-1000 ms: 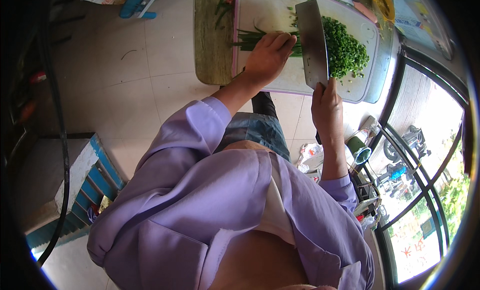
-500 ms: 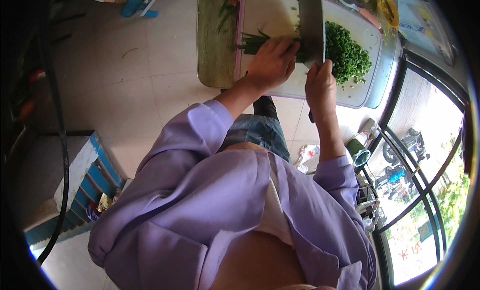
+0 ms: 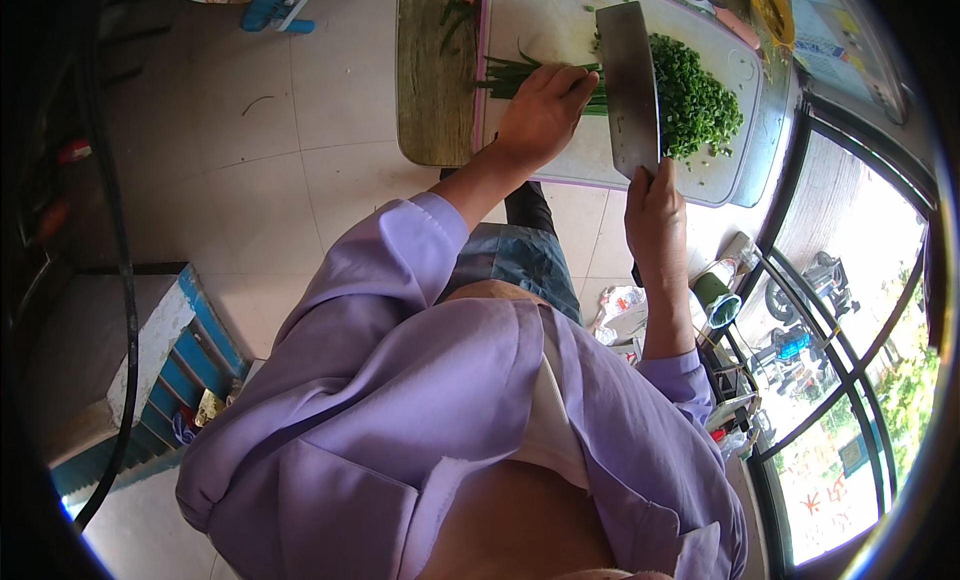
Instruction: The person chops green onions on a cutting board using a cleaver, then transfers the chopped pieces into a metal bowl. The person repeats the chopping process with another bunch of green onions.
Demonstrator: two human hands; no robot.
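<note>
My left hand (image 3: 545,110) is closed over a bunch of long green stalks, which look like scallions or chives (image 3: 508,78), pressing them onto the white cutting board (image 3: 545,25) with its pink rim. In my right hand (image 3: 656,215) is a broad cleaver (image 3: 630,90), gripped at the handle end. Its blade lies beside my left fingertips, over the cut ends of the stalks. A heap of finely chopped greens (image 3: 695,100) rests on the board just right of the blade. Small cut bits are scattered around the heap.
The board lies on a wooden-topped table (image 3: 435,110), with loose green stalks and something red at its left. Scissors with a pinkish handle (image 3: 735,27) and a yellow ring-shaped thing (image 3: 772,15) sit at the far right. A blue stool (image 3: 285,5) stands on the tiled floor. Window at right.
The cleaver and my right hand have come nearer to me and slightly right, so more of the blade shows. My left hand keeps its hold on the stalks, shifted slightly nearer the far edge.
</note>
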